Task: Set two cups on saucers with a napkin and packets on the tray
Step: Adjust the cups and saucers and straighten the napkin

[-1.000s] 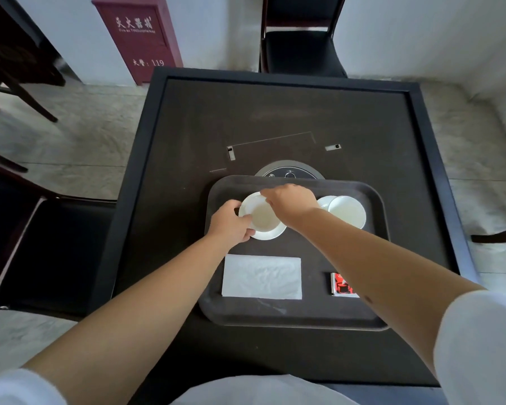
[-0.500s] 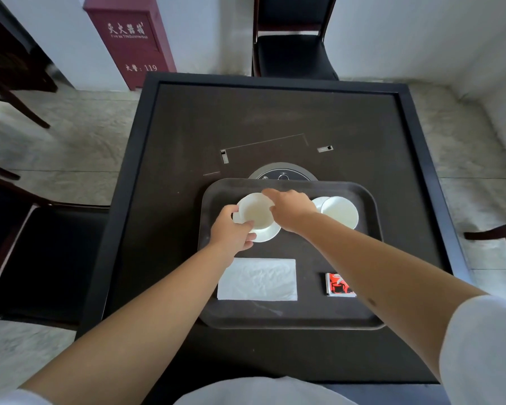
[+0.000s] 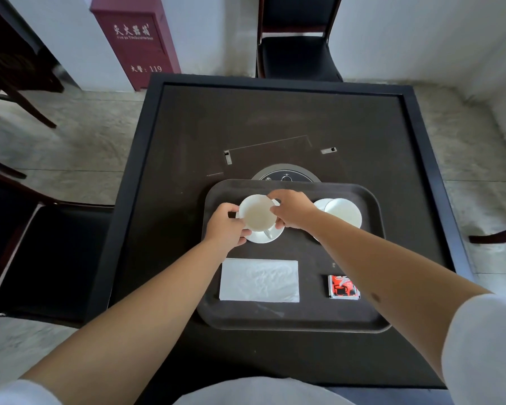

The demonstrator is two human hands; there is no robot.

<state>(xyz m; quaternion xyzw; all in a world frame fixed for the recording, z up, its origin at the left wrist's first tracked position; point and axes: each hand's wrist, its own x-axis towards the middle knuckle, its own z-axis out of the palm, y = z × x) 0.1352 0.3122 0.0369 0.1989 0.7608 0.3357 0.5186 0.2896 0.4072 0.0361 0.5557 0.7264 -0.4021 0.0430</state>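
A dark brown tray (image 3: 292, 320) lies on the table. On its far left a white cup (image 3: 257, 213) sits over a white saucer (image 3: 265, 236). My left hand (image 3: 226, 226) grips the cup's left side. From the right, my right hand (image 3: 292, 209) holds its rim. A second white cup (image 3: 343, 213) on its saucer stands at the tray's far right. A white napkin (image 3: 259, 280) lies flat at the near left of the tray, and red packets (image 3: 343, 287) lie at the near right.
The tray rests on a dark square table (image 3: 275, 127) with a raised black frame. A round control panel (image 3: 285, 175) sits just beyond the tray. Black chairs stand at the far side (image 3: 297, 54) and at the left (image 3: 27, 252). A red cabinet (image 3: 138, 39) stands on the floor.
Both hands have stayed on the left cup; it now looks lifted and tilted slightly over its saucer. The view has shifted a little.
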